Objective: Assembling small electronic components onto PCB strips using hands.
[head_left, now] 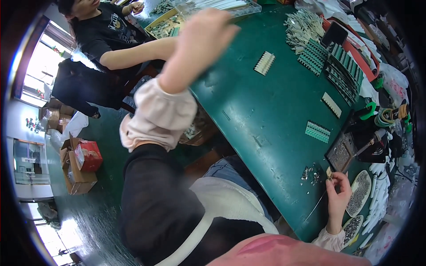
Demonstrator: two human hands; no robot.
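Note:
My left hand (202, 44) is raised over the far left edge of the green table (230, 99). It is smeared by motion, so its fingers and anything in them cannot be made out. At the right, my right hand (339, 190) pinches a small cream-coloured piece (329, 172) between thumb and fingers. A thin metal rod (314, 208) slants down and left from near that hand. Small loose metal bits (313, 175) lie just left of it. A dark square tray (341, 153) of tiny parts sits beyond it, and an oval dish (358, 195) of small grey parts beside it.
A pale toothed strip (264, 63), a cream strip (331, 105) and a green toothed block (317, 131) lie apart on the table. Stacked green strips (344, 73) and thin pale sticks (304, 31) crowd the far right. Another person (111, 35) works at the far left.

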